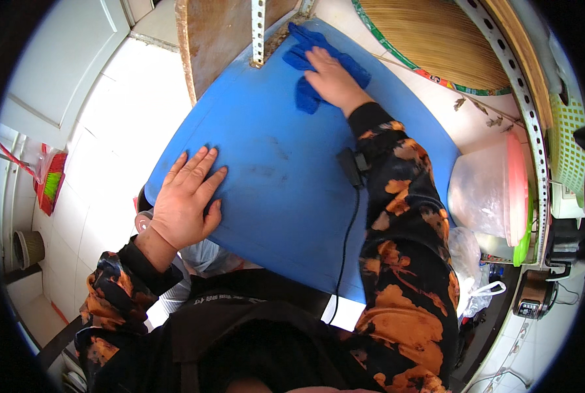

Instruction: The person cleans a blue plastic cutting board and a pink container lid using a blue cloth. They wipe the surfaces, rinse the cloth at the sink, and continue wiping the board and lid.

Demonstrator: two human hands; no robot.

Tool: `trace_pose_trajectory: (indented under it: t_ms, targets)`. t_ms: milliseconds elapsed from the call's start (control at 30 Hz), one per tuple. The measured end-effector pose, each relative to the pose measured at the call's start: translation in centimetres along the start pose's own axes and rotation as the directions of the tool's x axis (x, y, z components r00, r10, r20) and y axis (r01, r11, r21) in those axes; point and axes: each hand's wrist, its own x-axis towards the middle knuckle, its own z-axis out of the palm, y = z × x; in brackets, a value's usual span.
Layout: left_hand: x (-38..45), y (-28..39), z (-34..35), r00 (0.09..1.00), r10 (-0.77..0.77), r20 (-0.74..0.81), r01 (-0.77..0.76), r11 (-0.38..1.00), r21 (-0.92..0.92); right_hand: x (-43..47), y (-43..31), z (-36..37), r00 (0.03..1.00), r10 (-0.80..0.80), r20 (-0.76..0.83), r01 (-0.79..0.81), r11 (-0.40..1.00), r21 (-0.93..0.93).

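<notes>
Below me lies a broad blue surface (273, 147) with dark smudges near its middle. My right hand (333, 78) presses flat on a dark blue cloth (308, 98) near the surface's far end, close to a perforated metal post (257, 32). Crumpled folds of the cloth stick out around the fingers. My left hand (187, 199) rests palm down on the surface's left edge, fingers spread, holding nothing. A black plug-like device (350, 167) with a thin black cable lies beside my right forearm, which partly hides it.
At the right, a perforated metal shelf frame (526, 108) stands near a translucent tub (484, 186) with a pink rim. A round slatted tray (435, 39) leans against the far wall. A brown board (228, 44) rises at the far left edge. A red dustpan (51, 182) stands left.
</notes>
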Motion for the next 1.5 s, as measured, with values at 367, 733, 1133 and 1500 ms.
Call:
trace_pose_trajectory:
  t_ms: [367,733,1133,1500]
  targets:
    - [-0.5,-0.1,0.1,0.999,-0.003,-0.046,-0.001,0.996,-0.087,5.8,10.2,-0.6,0.855,0.517,-0.038,-0.504,0.811,-0.298]
    - [-0.3,-0.9,1.0,0.993,0.055,-0.109,-0.057,0.998,-0.021,-10.2,-11.3,0.5,0.971,-0.186,0.149,0.2,0.976,-0.089]
    - [-0.6,0.3,1.8,0.987,0.1,-0.129,-0.093,0.994,0.061,-28.1,11.2,-4.4,0.543,0.771,-0.334,-0.84,0.486,-0.242]
    - [-1.3,-0.5,1.4,0.987,0.075,-0.142,-0.064,0.994,0.084,-21.0,-11.5,-0.7,0.983,0.16,0.092,-0.154,0.986,-0.07]
